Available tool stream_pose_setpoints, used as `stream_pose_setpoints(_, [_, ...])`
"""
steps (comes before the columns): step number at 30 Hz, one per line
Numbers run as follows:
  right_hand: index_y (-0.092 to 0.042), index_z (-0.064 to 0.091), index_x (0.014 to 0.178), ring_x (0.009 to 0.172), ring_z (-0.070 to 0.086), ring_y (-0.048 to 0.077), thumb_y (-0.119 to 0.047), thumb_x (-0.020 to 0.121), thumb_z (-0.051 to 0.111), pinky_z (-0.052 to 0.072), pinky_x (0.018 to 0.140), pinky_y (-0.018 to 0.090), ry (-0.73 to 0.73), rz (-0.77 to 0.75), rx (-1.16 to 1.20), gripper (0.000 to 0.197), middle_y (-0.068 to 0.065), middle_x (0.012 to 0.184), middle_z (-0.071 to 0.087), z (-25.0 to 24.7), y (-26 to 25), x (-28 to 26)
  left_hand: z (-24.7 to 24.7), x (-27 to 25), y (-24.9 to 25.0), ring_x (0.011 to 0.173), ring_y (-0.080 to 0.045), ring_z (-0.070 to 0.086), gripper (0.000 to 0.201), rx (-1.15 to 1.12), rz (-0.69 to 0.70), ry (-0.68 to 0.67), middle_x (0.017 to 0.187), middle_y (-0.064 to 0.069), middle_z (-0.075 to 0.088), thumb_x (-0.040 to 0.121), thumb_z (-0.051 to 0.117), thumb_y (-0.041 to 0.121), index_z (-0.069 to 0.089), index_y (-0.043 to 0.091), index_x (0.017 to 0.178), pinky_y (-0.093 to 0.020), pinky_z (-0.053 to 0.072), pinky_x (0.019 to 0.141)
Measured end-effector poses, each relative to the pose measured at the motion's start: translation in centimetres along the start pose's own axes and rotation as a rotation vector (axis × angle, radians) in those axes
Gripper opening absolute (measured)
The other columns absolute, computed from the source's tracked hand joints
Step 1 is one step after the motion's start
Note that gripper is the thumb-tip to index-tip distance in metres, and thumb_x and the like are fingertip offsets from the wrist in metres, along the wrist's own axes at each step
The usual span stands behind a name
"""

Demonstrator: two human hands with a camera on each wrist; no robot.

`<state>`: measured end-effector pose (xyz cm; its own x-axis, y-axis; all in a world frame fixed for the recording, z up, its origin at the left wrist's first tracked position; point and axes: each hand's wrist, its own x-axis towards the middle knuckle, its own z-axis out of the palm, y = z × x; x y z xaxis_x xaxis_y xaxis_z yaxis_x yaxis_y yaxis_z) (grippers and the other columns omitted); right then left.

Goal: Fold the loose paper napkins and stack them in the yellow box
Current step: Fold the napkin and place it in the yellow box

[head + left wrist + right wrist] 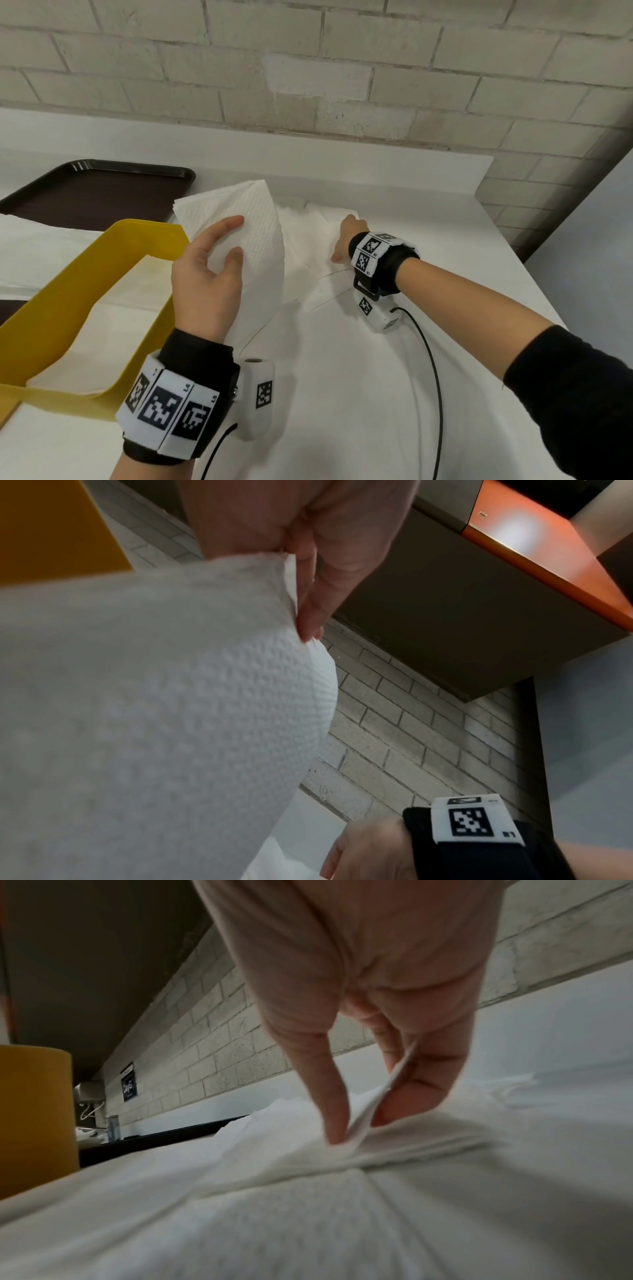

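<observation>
My left hand point(219, 253) holds a folded white napkin point(246, 219) up in the air, just right of the yellow box point(85, 284); its thumb and fingers pinch the napkin point(205, 696) near one edge. The box lies at the left with white napkins flat on its floor. Further right, my right hand point(346, 236) reaches down onto a pile of loose napkins point(308, 219) on the white table. In the right wrist view its thumb and fingers point(404, 1093) pinch the raised edge of a loose napkin point(373, 1107) from the pile.
A dark brown tray point(102, 192) sits at the back left with white paper over its near part. A brick wall point(308, 68) rises behind the white counter point(445, 222). The counter ends at the right. Black cables run from both wrist cameras.
</observation>
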<state>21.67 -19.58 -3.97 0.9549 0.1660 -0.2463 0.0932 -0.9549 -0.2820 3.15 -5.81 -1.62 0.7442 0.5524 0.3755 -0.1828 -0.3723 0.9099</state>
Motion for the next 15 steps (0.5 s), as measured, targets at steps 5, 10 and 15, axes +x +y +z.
stream_pose_setpoints(5, [0.001, 0.051, 0.124, 0.111, 0.057, 0.031, -0.004, 0.088, 0.055, 0.048, 0.089, 0.032, 0.087, -0.064, 0.241, 0.037, 0.017, 0.131, 0.050, -1.1, 0.0, -0.5, 0.2, 0.1, 0.2, 0.103, 0.012, 0.046, 0.036, -0.006, 0.000, 0.004, 0.103, 0.029, 0.051, 0.089, 0.050, -0.002, 0.059, 0.027, 0.108, 0.004, 0.032, 0.086])
stream_pose_setpoints(10, [-0.014, 0.058, 0.089, 0.089, 0.052, 0.018, -0.013, 0.087, 0.059, 0.039, 0.076, 0.023, 0.233, -0.328, 0.488, 0.002, 0.004, 0.093, 0.055, -4.9, 0.6, -3.8, 0.5, 0.3, 0.4, 0.107, 0.008, 0.046, 0.039, -0.052, -0.015, 0.014, 0.105, 0.028, 0.052, 0.090, 0.045, -0.005, 0.059, 0.026, 0.107, 0.002, 0.033, 0.089])
stream_pose_setpoints(15, [-0.021, 0.047, 0.069, 0.081, 0.052, 0.017, -0.010, 0.087, 0.059, 0.041, 0.076, 0.029, 0.242, -0.491, 0.703, 0.024, 0.003, 0.082, 0.054, -9.0, 1.3, -8.2, 1.2, 0.6, 0.7, 0.106, 0.006, 0.048, 0.032, -0.097, -0.038, -0.014, 0.106, 0.028, 0.053, 0.090, 0.052, 0.003, 0.059, 0.029, 0.108, -0.017, 0.036, 0.096])
